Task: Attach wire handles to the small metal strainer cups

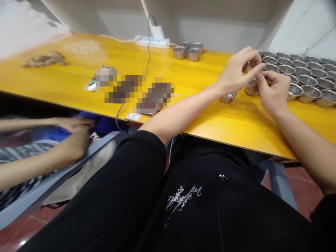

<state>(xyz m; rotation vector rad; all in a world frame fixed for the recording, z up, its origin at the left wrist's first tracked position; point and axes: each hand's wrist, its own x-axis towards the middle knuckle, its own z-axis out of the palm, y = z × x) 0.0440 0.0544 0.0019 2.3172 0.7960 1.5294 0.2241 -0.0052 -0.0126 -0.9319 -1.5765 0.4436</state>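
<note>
My left hand [240,71] is closed in a pinch, with its thumb tip meeting the fingers of the other hand. My right hand [275,89] is also pinched, its thumb and forefinger pressed together right against the left fingertips. Whatever lies between them is too small to make out. A small perforated metal cup [251,90] stands behind and just below the fingertips, partly covered by the hands. Another metal cup [228,98] sits under my left wrist. Just right of my hands, many perforated metal cups [309,92] stand in close rows, several with thin wires over their rims.
Several metal cups [193,55] stand at the back of the yellow table [210,122], near a white power strip [152,42]. Two blurred dark flat objects [154,98] lie left of my arm. A co-worker's hands [76,124] rest at the left, below the table edge.
</note>
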